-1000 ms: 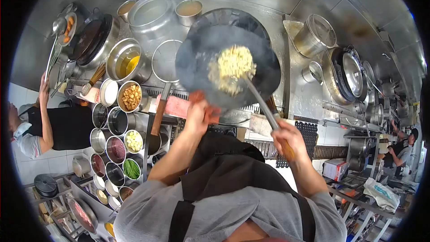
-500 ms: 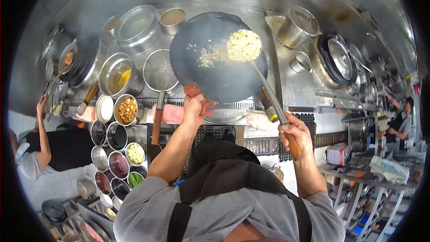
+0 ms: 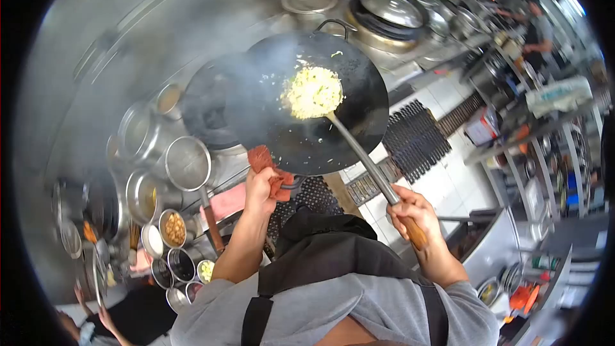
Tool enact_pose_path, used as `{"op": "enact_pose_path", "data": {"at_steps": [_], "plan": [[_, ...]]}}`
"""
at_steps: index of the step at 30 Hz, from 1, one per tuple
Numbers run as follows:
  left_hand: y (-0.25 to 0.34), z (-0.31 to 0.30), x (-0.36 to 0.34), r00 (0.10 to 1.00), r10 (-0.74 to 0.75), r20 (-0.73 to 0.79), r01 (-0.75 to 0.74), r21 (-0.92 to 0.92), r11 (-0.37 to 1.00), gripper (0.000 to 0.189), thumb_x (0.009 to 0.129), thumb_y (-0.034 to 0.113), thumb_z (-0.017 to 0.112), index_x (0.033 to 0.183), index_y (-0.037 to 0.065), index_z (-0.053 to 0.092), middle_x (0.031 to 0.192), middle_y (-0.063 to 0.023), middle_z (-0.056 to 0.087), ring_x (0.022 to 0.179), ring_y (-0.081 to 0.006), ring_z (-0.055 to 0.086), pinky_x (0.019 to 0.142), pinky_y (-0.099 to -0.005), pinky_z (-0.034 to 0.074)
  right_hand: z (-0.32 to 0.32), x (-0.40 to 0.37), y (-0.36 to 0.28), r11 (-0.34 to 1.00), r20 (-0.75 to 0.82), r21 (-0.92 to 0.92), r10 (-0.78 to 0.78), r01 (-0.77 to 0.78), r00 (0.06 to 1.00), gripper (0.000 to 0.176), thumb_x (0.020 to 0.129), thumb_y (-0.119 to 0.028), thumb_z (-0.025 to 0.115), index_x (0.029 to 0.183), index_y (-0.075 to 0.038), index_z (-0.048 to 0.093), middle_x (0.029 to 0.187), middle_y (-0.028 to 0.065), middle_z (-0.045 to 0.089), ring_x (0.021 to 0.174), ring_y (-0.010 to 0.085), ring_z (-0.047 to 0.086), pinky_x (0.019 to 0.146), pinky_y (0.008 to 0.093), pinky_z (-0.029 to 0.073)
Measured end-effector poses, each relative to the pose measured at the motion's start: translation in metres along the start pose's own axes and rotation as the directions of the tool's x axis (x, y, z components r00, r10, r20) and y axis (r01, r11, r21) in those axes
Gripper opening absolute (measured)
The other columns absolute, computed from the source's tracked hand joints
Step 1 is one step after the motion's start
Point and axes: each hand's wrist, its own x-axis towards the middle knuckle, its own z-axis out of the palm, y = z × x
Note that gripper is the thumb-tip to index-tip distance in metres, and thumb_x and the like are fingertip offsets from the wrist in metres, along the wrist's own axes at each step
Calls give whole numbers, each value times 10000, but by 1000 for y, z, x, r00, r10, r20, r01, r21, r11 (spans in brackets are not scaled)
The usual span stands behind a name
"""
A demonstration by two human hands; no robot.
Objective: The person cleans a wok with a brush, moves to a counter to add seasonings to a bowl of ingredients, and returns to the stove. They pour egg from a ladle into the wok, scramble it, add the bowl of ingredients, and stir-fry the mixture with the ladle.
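My left hand (image 3: 261, 187) is closed around a folded red cloth (image 3: 279, 184) at the near handle of a black wok (image 3: 359, 96). The wok is off the dark round burner (image 3: 204, 106), to its right, and partly overlaps it in view. In my right hand (image 3: 415, 216) is the wooden grip of a long metal ladle (image 3: 366, 161), fingers wrapped round it. The ladle's bowl is hidden under a heap of pale yellow fried rice (image 3: 314, 91), over the middle of the wok. A few loose grains cling to the wok's surface.
Left of the burner are a strainer (image 3: 188, 163), metal pots (image 3: 144, 195) and a bowl of brown cubes (image 3: 173, 229). Lidded pans (image 3: 391, 9) stand at the far counter. A floor mat (image 3: 416, 138) and shelving (image 3: 538, 160) lie right. Other people work at lower left and upper right.
The wok has come off the burner and swung right, with the cloth, the ladle and the rice moving along. My view has turned right. Both hands keep their grips.
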Motion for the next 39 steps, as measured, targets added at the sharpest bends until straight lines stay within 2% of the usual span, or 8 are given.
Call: {"op": "enact_pose_path", "data": {"at_steps": [9,13,15,19,22,31,38,39], "plan": [[-84,56,-18,927,-311,210,260,240,935,226,732,-13,476,953,-4,525,865,-129,620,733,-258,649,656,-353,539,-48,-122,58,968,-353,127,-159,215,922,649,792,-7,575,1380,61,309,722,78,548,454,147,523,361,252,423],[-123,95,-30,763,-514,392,366,393,844,267,732,-10,476,993,2,533,866,-102,623,771,-236,648,685,-347,538,-57,-170,103,951,-494,125,-188,283,849,676,791,-27,576,1405,32,301,662,46,527,470,131,519,407,258,437],[-115,111,-24,767,-510,389,368,385,846,262,730,-21,471,982,18,532,856,-72,596,771,-212,640,678,-341,540,-45,-169,110,942,-559,132,-187,309,808,631,810,-43,559,1402,-20,340,662,26,516,471,129,533,400,259,440],[-146,143,32,568,-701,432,343,650,678,279,716,-35,473,983,30,524,877,-57,577,783,-195,630,671,-331,539,-35,-167,132,853,-706,216,-200,475,680,660,797,-47,576,1406,-6,324,657,30,518,476,133,538,401,270,441],[-152,171,22,484,-731,481,265,715,647,301,695,-46,475,982,35,516,879,-44,556,772,-190,621,664,-321,537,0,-174,152,752,-873,226,-126,619,472,637,768,-39,586,1360,54,370,677,57,548,457,130,525,399,238,418],[-191,229,-10,129,-864,486,129,856,501,357,699,-53,459,1046,15,507,864,-53,557,776,-198,629,684,-312,535,84,-208,175,485,-998,67,15,872,68,703,756,-37,625,1375,77,312,706,100,567,435,138,508,334,247,393],[-234,232,-66,-32,-866,499,174,856,486,305,716,-72,457,993,16,547,903,-58,616,795,-190,638,706,-317,534,122,-271,218,523,-969,-190,34,831,-243,735,751,-53,629,1378,103,277,719,101,578,424,157,522,329,257,413],[-237,232,-71,-47,-866,498,191,855,482,315,718,-73,456,1005,17,548,914,-60,619,803,-188,639,706,-316,533,120,-278,227,614,-950,-195,75,765,-303,719,744,-51,622,1368,102,300,699,96,568,413,158,514,330,267,408]]}}
